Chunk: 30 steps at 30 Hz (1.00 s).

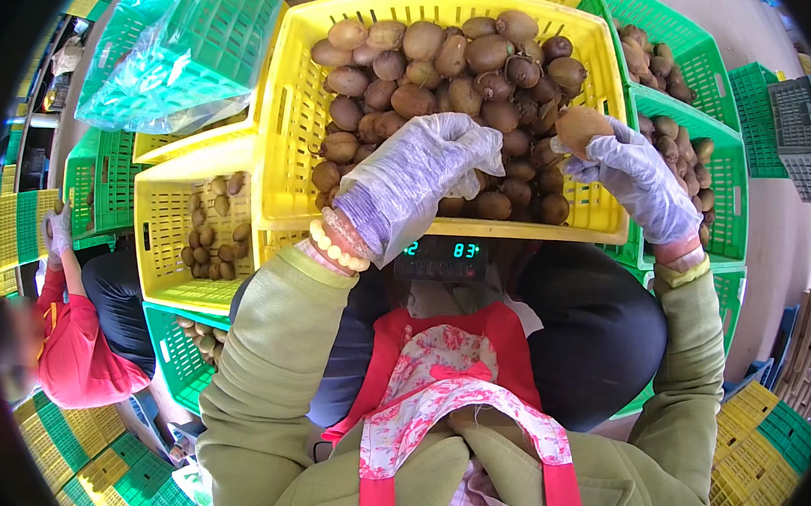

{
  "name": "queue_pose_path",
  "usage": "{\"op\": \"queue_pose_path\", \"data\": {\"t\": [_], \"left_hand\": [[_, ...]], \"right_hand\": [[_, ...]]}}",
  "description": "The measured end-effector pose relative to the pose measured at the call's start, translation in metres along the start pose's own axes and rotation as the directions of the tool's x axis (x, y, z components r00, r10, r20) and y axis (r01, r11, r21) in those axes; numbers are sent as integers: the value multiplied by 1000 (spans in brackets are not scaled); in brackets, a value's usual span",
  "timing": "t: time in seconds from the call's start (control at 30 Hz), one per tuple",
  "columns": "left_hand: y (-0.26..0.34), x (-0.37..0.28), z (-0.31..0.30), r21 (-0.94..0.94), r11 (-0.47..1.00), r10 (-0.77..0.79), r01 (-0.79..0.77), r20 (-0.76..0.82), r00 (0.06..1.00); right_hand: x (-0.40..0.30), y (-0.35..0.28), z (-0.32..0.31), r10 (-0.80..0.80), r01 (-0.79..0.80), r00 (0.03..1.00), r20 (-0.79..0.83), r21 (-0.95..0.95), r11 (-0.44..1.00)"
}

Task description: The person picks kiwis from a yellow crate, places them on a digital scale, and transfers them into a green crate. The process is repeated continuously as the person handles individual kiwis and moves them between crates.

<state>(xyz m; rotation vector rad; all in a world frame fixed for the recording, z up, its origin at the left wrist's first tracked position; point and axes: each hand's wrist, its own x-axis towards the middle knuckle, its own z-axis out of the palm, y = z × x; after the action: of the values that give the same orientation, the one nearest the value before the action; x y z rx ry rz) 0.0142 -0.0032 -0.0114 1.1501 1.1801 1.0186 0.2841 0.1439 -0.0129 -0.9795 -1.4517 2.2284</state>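
A yellow plastic crate (pixel 443 224) full of brown kiwifruit (pixel 490 52) is right in front of me. In my right hand (pixel 634 167), at the crate's right side, one kiwifruit (pixel 582 131) is held up between thumb and fingers. My left hand (pixel 429 159) hovers over the near middle of the fruit with its fingers curled down. Its back hides the palm, so whether it grips a fruit cannot be seen. Both hands wear thin clear plastic gloves over purple ones. Below the crate's near edge, a digital scale display (pixel 440 257) is lit.
Green crates with kiwifruit (pixel 724 183) stand on the right. To the left are a smaller yellow crate (pixel 157 228) with some kiwifruit and a green crate (pixel 172 363). A plastic-wrapped green crate (pixel 202 34) rises at upper left. Another person (pixel 88 358) sits at far left.
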Motion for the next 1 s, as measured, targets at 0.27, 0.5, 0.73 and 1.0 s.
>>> {"op": "queue_pose_path", "data": {"t": [0.27, 0.5, 0.73, 1.0], "left_hand": [[1, 8, 7, -253, 948, -199, 194, 3, 980], [4, 5, 24, -670, 702, -386, 241, -74, 920], [41, -1, 28, -556, 731, -435, 397, 68, 898], [28, -2, 17, -587, 764, -266, 267, 91, 960]], "right_hand": [[2, 5, 3, -31, 19, 993, -112, -106, 994], [2, -13, 55, -106, 169, 970, 220, -290, 942], [64, -24, -22, -560, 180, 826, -60, -914, 363], [135, -2, -40, -426, -152, 894, 138, -802, -577]]}}
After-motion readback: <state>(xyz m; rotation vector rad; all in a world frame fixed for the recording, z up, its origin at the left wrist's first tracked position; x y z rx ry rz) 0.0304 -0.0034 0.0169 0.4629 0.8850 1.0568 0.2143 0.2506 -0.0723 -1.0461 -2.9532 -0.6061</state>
